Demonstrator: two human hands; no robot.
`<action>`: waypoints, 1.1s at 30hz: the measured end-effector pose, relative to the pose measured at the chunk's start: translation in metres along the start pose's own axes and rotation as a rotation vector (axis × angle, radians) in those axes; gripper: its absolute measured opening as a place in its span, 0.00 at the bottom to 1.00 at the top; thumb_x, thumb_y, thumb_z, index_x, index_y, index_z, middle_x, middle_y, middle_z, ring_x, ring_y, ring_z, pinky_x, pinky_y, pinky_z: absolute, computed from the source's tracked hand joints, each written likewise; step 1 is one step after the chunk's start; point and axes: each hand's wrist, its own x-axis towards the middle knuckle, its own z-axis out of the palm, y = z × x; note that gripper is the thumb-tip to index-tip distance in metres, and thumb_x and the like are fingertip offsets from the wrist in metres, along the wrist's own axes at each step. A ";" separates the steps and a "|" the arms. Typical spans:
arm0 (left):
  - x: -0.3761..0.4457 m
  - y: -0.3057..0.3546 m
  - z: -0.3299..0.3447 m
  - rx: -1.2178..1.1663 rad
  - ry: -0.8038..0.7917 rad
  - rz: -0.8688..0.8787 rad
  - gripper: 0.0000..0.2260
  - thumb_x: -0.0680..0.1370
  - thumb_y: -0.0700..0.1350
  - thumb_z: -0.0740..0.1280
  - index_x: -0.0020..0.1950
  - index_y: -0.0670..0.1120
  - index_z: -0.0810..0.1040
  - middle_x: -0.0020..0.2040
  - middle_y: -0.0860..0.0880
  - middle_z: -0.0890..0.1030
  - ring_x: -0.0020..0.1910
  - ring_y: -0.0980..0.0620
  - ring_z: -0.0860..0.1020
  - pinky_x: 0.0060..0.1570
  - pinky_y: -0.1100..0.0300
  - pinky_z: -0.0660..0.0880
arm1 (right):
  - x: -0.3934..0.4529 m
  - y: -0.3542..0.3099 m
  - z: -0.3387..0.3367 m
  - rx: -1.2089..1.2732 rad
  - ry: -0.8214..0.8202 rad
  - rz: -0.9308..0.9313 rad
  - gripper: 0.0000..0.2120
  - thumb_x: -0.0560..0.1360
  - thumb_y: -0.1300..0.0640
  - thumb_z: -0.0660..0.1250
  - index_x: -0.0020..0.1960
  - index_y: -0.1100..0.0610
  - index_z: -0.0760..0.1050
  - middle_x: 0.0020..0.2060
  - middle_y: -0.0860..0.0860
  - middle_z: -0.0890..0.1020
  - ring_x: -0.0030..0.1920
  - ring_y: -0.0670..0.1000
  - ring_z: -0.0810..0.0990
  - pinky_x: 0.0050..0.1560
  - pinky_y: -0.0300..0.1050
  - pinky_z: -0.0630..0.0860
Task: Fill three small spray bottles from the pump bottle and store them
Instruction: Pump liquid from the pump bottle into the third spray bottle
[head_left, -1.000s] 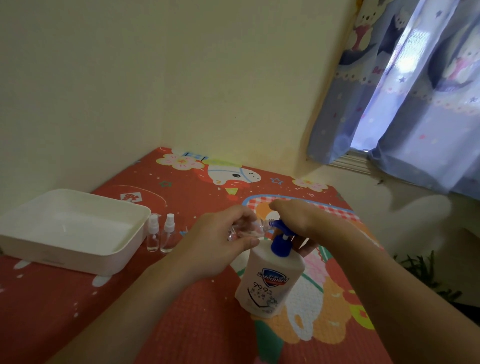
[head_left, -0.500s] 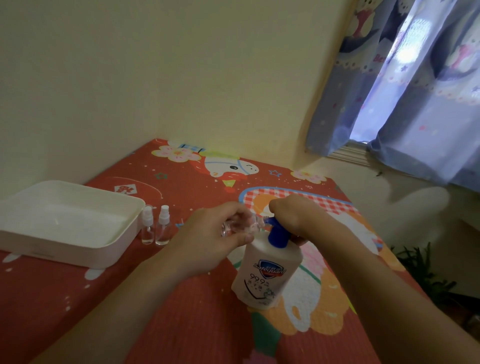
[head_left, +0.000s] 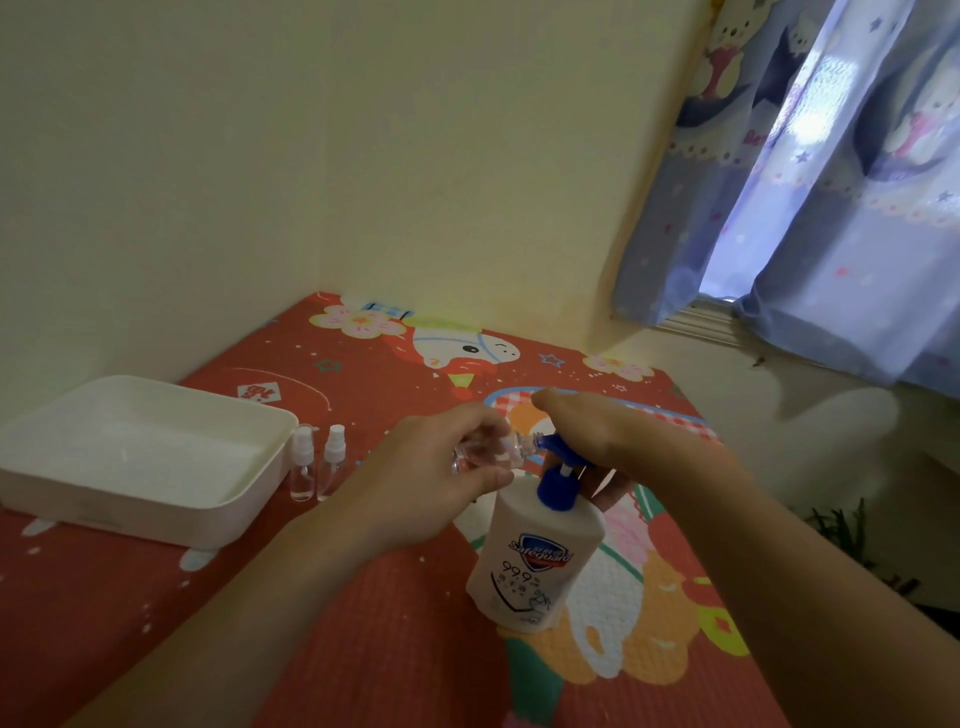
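You're on bottle 1 of 3 imo — left hand (head_left: 426, 478) pinches a small clear bottle (head_left: 498, 451) at the pump bottle (head_left: 537, 558) nozzle, mid-mat. Right hand (head_left: 597, 434) lies flat, fingers spread, on the pump head. Two capped spray bottles (head_left: 317, 462) look empty, touching the white tray (head_left: 156, 519) near the mat's left edge — nothing stored yet, path's open.

Two capped spray bottles (head_left: 317, 463) crowd the white tray's (head_left: 244, 512) right wall; red mat (head_left: 363, 649) nearer lies open.

left hand (head_left: 431, 467) hides most of the clear bottle (head_left: 498, 451); its fill level is unclear.
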 end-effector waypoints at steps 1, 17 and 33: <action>0.000 0.000 0.001 -0.007 0.001 0.002 0.12 0.75 0.48 0.73 0.55 0.58 0.77 0.51 0.60 0.82 0.53 0.68 0.78 0.53 0.69 0.74 | -0.001 0.000 0.001 -0.007 0.010 -0.015 0.28 0.80 0.41 0.48 0.54 0.62 0.76 0.48 0.60 0.82 0.49 0.61 0.83 0.48 0.52 0.80; -0.003 -0.013 0.010 -0.001 -0.013 -0.031 0.12 0.75 0.48 0.74 0.57 0.55 0.78 0.51 0.60 0.83 0.53 0.67 0.78 0.52 0.73 0.71 | 0.004 0.000 0.012 -0.483 0.099 -0.209 0.08 0.82 0.56 0.56 0.51 0.61 0.69 0.42 0.57 0.75 0.43 0.55 0.74 0.53 0.48 0.77; 0.001 0.000 0.002 0.048 0.004 -0.001 0.14 0.75 0.50 0.73 0.60 0.55 0.77 0.54 0.59 0.82 0.55 0.67 0.77 0.54 0.69 0.73 | -0.006 -0.001 0.002 -0.006 0.027 -0.036 0.31 0.79 0.33 0.42 0.55 0.58 0.69 0.50 0.61 0.81 0.47 0.60 0.83 0.47 0.52 0.81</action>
